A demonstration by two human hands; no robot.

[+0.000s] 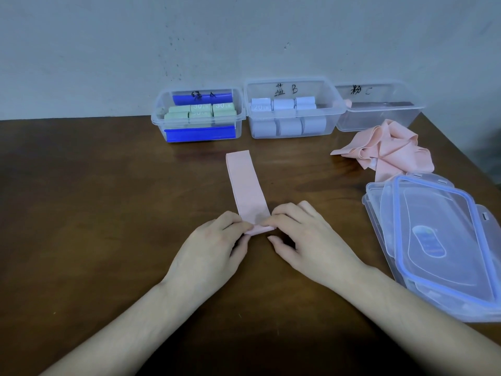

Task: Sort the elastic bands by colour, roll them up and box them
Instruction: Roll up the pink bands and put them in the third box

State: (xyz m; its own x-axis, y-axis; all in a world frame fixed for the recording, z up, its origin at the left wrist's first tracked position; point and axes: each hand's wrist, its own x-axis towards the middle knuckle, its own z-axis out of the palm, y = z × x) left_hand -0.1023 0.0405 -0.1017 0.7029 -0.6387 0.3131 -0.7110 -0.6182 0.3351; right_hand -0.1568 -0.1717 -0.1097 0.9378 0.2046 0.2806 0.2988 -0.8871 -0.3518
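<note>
Pink band (248, 183), near end pinched between left hand (214, 248), right hand (306, 240)

On the brown counter (108, 213), the left hand (214, 248) and right hand (306, 240) pinch the rolled near end of a flat pink band (245, 183). Behind stand three clear boxes: green rolls (200, 112), pale blue rolls (287, 115), and one nearly bare (379, 115). Loose pink bands (385, 150) lie beside stacked lids (439, 240).
</note>
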